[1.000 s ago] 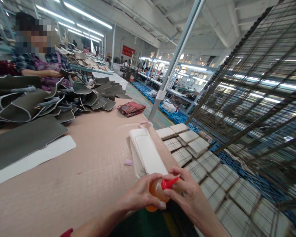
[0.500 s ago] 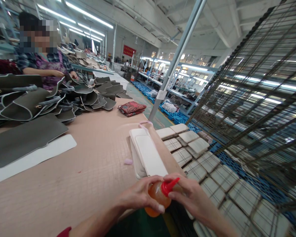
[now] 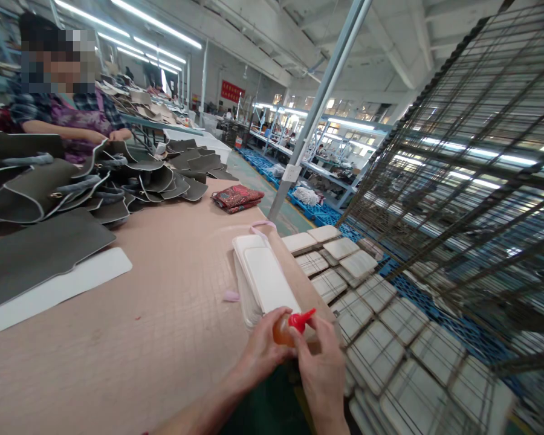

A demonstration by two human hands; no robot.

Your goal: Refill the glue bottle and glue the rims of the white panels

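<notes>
A squeeze bottle [image 3: 281,331] of amber liquid is held above the near right edge of the table, tilted, with its red nozzle cap [image 3: 301,320] pointing to the right. My left hand [image 3: 267,341] is wrapped around the bottle's body. The fingers of my right hand [image 3: 320,344] are closed on the red cap, with the thumb on its near side. Just beyond my hands lies a stack of white rounded panels [image 3: 267,272] along the table edge. A small pink scrap [image 3: 231,296] sits to its left.
Dark grey pieces with white edges [image 3: 154,175] are heaped at the left of the pink-brown table [image 3: 172,284]. Folded red patterned cloth [image 3: 237,198] lies near the far corner. On the right, a wire rack [image 3: 457,157] slants over pale panels [image 3: 376,344]. A co-worker [image 3: 72,115] stands far left.
My right hand has swung round so that its fingers now point up at the cap. Bottle and both hands have risen slightly; the bottle shows less of its body. The view has shifted a little.
</notes>
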